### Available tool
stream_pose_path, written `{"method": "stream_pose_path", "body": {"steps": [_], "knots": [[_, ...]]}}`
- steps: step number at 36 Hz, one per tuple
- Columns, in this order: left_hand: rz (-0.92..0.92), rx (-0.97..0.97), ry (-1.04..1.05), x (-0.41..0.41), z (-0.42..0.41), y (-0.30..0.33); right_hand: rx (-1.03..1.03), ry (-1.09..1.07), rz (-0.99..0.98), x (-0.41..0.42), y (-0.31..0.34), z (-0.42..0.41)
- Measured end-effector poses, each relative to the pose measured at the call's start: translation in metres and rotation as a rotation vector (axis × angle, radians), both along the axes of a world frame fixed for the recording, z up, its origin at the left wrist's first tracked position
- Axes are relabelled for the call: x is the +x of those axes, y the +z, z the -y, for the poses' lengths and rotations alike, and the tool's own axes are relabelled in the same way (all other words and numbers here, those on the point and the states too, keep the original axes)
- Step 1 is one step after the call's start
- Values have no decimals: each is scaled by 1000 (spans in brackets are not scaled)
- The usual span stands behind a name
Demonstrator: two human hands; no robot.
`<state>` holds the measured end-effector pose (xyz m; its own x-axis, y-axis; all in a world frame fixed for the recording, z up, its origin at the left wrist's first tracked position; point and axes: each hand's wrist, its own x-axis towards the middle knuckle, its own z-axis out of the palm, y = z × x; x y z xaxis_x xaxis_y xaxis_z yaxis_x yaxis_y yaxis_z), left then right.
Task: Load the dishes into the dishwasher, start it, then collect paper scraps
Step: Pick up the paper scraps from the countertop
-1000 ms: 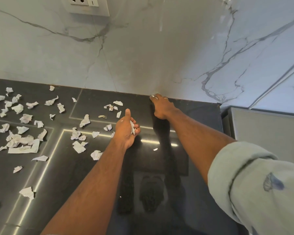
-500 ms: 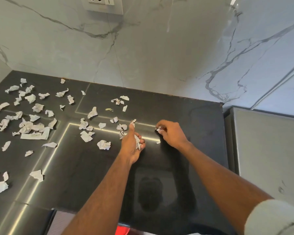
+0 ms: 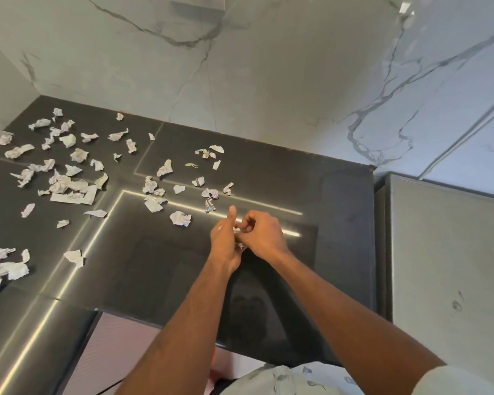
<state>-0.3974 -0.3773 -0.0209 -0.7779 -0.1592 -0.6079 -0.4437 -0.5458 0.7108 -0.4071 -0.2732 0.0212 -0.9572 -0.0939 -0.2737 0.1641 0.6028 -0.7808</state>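
- The left hand (image 3: 226, 240) and right hand (image 3: 261, 235) meet above the dark countertop (image 3: 325, 201), touching each other near its front right part; both forearms reach in from the bottom edge
- The left hand is cupped with its thumb pointing up; small white paper scraps (image 3: 238, 238) show between the two hands, held in the left palm
- The right hand's fingers are curled and pinched against those scraps at the left palm; whether it holds a separate piece of its own cannot be told
- Many more crumpled paper scraps lie loose on the countertop; the nearest crumpled piece (image 3: 180, 218) sits just left of the hands, and a patterned scrap (image 3: 210, 206) lies just behind them
- A flat larger sheet (image 3: 74, 197) lies among a dense cluster toward the left; further pieces reach the left edge of the view
- A small greenish bit (image 3: 192, 165) lies between scraps toward the back
- The marble wall (image 3: 268, 81) rises behind the countertop; a grey appliance top (image 3: 445, 252) stands just beside the counter's right edge
- Light strips are reflected in the glossy surface
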Motion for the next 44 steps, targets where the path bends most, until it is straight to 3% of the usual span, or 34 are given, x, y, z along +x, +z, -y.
{"method": "stream_pose_path", "body": {"steps": [5, 11, 19, 36, 44], "knots": [[34, 30, 102, 2, 9, 2, -81, 87, 44, -12, -2, -23], [55, 54, 137, 7, 15, 5, 209, -67, -48, -21, -21, -58], [75, 60, 116, 20, 10, 5, 309, -103, -82, -15, -37, -48], [79, 68, 151, 41, 28, 2, 655, 157, -134, -32, -35, -29], [64, 71, 165, 48, 33, 9, 753, 264, -55, -33, -32, -24]]}}
